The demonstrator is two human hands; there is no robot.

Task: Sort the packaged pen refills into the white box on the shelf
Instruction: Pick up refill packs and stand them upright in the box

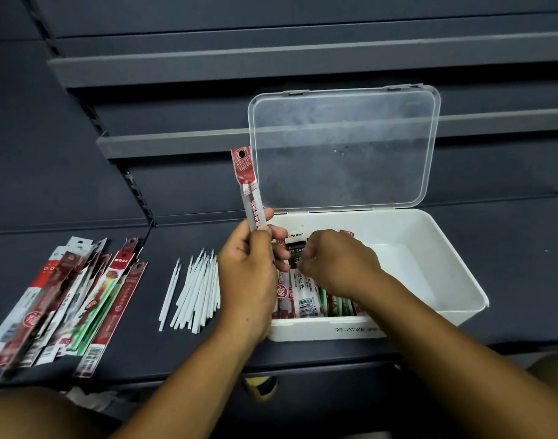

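So our left hand has its fingers and thumb curled round the lower half of one packaged refill. It's a long, thin, flat plastic sleeve, glossy, with a red printed header card. Its long axis stands nearly upright, header end pointing up and leaning slightly left, above the grip.

Right beside the grip is our right hand, down inside the white box, with its fingers bent over the packets lying there. It's blurry, so we can't tell if it's actually pinching one. There's one box, in smooth opaque plastic with rounded corners. Its clear lid is hinged up behind the grip. The packets inside lie side by side at the end nearest the grip; we can't count them.

Just left of the grip is a fanned bunch of bare white refill sticks, a dozen-plus, on the dark matte shelf. Further left is an overlapping pile of shiny red, white and green packets, too jumbled to count.
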